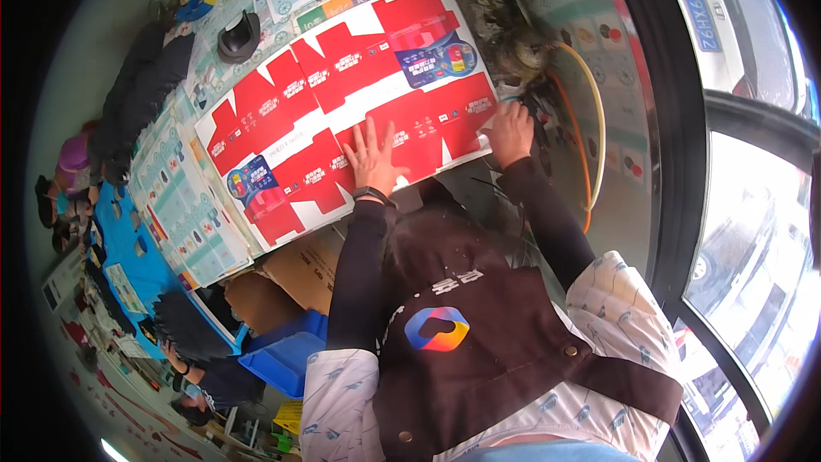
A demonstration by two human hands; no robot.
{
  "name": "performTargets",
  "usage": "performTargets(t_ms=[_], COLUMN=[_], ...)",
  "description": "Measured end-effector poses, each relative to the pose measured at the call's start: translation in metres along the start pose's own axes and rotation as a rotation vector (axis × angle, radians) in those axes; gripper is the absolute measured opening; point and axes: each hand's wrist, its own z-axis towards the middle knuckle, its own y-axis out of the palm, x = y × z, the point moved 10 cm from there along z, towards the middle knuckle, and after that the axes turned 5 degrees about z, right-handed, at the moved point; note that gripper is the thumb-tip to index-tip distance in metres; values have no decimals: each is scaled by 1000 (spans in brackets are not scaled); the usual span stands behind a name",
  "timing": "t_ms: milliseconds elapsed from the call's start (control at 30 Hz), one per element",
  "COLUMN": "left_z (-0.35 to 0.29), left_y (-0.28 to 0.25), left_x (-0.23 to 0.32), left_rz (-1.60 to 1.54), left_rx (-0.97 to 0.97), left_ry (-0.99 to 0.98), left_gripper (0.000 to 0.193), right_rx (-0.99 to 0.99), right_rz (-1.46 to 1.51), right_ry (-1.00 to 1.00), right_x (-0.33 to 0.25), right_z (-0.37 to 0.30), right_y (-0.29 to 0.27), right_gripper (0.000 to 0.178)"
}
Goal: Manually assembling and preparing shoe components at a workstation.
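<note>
A large red and white printed cardboard sheet (342,103), die-cut with flat box shapes, lies on the worktable. My left hand (374,158) rests flat on its near edge with the fingers spread. My right hand (510,133) grips the sheet's right edge, the fingers curled over it. A dark band sits on my left wrist. Both forearms are in dark sleeves, above a brown apron.
Teal and white printed sheets (175,197) lie stacked to the left and at the back. A black tool (239,36) sits on them. A brown carton (304,269) and a blue bin (286,359) stand lower left. An orange hose (590,137) curves at right. Another person (201,368) is lower left.
</note>
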Motion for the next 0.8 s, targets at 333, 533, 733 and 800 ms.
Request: performTargets(t_ms=[333,533,733,800], left_z=[-29,-37,-253,-338], left_y=[50,-5,-4,19], left_x=[-53,-73,-309,-372], left_rz=[-99,-804,-1076,-1059], left_rx=[136,57,477,626], left_ry=[-70,-135,-691,-833], left_gripper=[104,89,77,82], right_rx=[141,-175,-228,-280], right_rz=[295,-49,304,367], right_ry=[-536,-71,-624,-734], right_x=[-112,-53,-243,-326], right_z=[-52,-38,-121,-161], right_y=[62,106,22,-10], right_gripper=[76,101,61,57])
